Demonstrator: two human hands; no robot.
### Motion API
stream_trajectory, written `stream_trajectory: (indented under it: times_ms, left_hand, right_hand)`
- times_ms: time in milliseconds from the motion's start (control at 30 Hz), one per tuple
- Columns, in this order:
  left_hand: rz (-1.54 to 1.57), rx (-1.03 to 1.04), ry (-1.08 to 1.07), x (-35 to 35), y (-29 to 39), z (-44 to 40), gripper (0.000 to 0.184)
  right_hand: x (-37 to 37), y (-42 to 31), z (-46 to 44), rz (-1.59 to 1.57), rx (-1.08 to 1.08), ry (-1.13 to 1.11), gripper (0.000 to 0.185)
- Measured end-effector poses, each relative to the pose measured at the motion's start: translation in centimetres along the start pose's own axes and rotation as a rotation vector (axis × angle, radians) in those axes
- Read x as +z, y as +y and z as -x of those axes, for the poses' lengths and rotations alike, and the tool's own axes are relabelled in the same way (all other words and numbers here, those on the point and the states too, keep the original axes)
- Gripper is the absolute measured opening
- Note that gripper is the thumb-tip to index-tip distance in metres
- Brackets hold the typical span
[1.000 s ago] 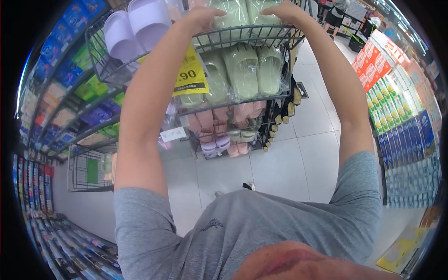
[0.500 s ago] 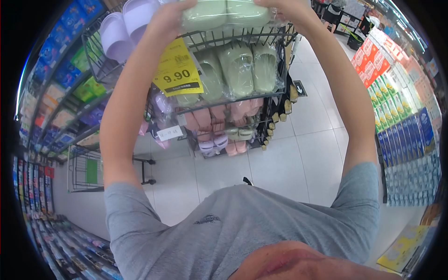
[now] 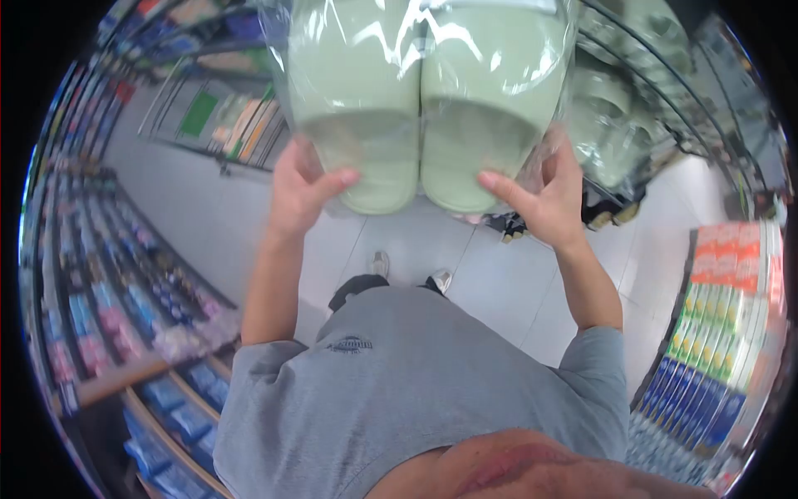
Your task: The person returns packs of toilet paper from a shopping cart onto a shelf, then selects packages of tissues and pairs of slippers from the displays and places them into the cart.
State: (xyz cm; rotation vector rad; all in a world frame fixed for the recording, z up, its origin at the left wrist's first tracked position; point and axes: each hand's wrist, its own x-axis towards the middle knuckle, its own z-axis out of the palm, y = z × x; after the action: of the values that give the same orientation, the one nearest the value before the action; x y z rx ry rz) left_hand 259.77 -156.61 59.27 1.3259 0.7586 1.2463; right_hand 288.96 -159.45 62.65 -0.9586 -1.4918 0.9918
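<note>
My left hand point(image 3: 298, 195) and right hand point(image 3: 552, 201) clamp opposite sides of the bagged green slippers point(image 3: 445, 75) near the heels; a light, even squeeze seems best

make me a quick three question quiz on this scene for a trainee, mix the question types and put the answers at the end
1. Open question: What are the held slippers wrapped in?
2. True or false: The left hand and the right hand both grip the pair, with the thumbs on the near side.
3. Fill in the blank: More green slippers show on the ____ side of the picture.

Key:
1. Clear plastic.
2. True.
3. Right.
</note>
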Motion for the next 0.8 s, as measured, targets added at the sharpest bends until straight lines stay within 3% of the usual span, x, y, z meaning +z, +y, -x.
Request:
stream_trajectory:
  times_ms: [33, 100, 300, 367, 433, 600, 800]
  left_hand:
    - [-0.013, -0.007, 0.050, -1.8, -0.5, 1.8, 0.061]
    - [-0.095, -0.300, -0.070, -5.0, -1.1, 5.3, 0.062]
    - [0.060, -0.424, 0.255, -12.9, -5.6, 12.7, 0.053]
    - [0.071, -0.408, 0.329, -16.4, -6.9, 14.9, 0.052]
    - [0.078, -0.393, 0.399, -20.2, -7.4, 17.0, 0.051]
    - [-0.032, -0.387, 0.634, -30.5, -6.1, 22.2, 0.046]
    - [0.043, -0.327, 0.924, -39.1, -5.1, 26.4, 0.043]
  right_hand:
    - [1.3, 1.7, 0.2, -0.023, 0.009, -0.046, 0.063]
    - [4.3, 5.2, 0.8, -0.006, 0.070, -0.176, 0.061]
    - [16.0, 12.8, 0.6, -0.003, 0.244, -0.350, 0.059]
    - [20.4, 16.1, -0.5, 0.024, 0.296, -0.436, 0.058]
    - [25.5, 18.1, -2.0, -0.272, 0.472, -0.505, 0.058]
    - [39.8, 19.8, -4.9, -0.175, 0.534, -0.609, 0.058]
    - [53.4, 19.9, -7.8, -0.097, 0.504, -0.798, 0.059]
